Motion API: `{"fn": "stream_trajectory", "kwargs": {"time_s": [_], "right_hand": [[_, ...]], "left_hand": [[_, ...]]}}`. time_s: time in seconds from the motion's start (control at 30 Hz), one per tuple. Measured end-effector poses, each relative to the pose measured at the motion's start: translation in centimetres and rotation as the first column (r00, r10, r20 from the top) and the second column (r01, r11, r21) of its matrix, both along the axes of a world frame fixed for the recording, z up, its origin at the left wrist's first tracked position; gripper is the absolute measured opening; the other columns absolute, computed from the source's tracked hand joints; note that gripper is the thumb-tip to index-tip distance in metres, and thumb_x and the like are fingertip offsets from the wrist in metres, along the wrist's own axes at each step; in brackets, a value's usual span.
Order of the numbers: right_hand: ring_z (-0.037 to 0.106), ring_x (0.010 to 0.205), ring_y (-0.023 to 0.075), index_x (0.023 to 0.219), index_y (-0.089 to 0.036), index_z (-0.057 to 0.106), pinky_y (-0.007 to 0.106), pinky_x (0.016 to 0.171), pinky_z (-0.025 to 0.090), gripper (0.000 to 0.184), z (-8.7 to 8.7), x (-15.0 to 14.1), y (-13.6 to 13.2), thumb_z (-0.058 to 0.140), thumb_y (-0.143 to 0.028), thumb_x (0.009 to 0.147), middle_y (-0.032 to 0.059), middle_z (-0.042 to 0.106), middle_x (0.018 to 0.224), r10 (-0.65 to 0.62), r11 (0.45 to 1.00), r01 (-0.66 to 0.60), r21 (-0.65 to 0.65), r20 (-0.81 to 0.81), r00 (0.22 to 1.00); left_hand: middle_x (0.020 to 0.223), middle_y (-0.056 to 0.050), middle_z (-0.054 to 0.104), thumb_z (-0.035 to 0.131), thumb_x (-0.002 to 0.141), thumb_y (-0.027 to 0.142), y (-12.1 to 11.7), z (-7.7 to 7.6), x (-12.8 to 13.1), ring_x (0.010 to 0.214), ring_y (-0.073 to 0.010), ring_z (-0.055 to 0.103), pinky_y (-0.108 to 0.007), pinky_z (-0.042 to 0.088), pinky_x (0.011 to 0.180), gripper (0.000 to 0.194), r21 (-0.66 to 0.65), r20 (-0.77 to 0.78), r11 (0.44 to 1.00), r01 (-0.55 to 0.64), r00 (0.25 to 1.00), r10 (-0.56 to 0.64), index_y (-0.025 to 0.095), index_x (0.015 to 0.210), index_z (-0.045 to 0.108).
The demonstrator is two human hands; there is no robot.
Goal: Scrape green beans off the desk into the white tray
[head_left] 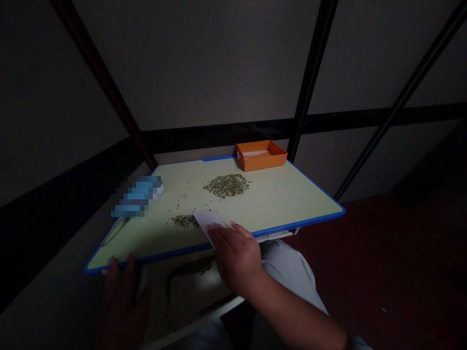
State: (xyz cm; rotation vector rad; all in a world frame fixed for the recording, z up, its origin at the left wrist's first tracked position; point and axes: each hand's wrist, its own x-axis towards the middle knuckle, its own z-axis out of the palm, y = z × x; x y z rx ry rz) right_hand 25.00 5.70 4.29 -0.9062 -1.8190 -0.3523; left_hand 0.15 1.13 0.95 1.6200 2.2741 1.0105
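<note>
My right hand (pixel 237 253) is closed on a white card (pixel 206 221), held near the front edge of a small pale-green table (pixel 306 199) with a blue rim. The card's tip meets a small heap of greenish-brown grains (pixel 184 221); these look like seeds or beans, too small to name. Behind it lies a larger pile of the same grains (pixel 228 185). In shadow, my left hand (pixel 124 296) is at the table's front left edge, fingers stretched and apart. Below the edge sits a pale open tray or drawer (pixel 195 318) with more grains in it.
An orange open box (pixel 264 161) stands at the table's back edge. On the left lies a blue, pixelated item (pixel 138 194) with a cord beside it. Panelled walls (pixel 219 63) close in behind and to the left. My leg (pixel 290 267) is under the table.
</note>
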Motion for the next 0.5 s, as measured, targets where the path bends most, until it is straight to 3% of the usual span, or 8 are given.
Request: {"fn": "stream_trajectory", "kwargs": {"time_s": [0.5], "right_hand": [[0.073, 0.092, 0.0166, 0.115, -0.016, 0.067, 0.034, 0.092, 0.055, 0.033, -0.12, -0.32, 0.0, 0.047, -0.009, 0.089, 0.0085, 0.079, 0.1, -0.013, 1.0, 0.013, -0.007, 0.022, 1.0]], "left_hand": [[0.168, -0.011, 0.009, 0.038, 0.084, 0.054, -0.28, 0.06, 0.12, 0.154, -0.0278, 0.005, -0.053, 0.016, 0.123, 0.072, 0.0, -0.004, 1.0, -0.001, 1.0, 0.001, 0.019, 0.146, 0.034]]}}
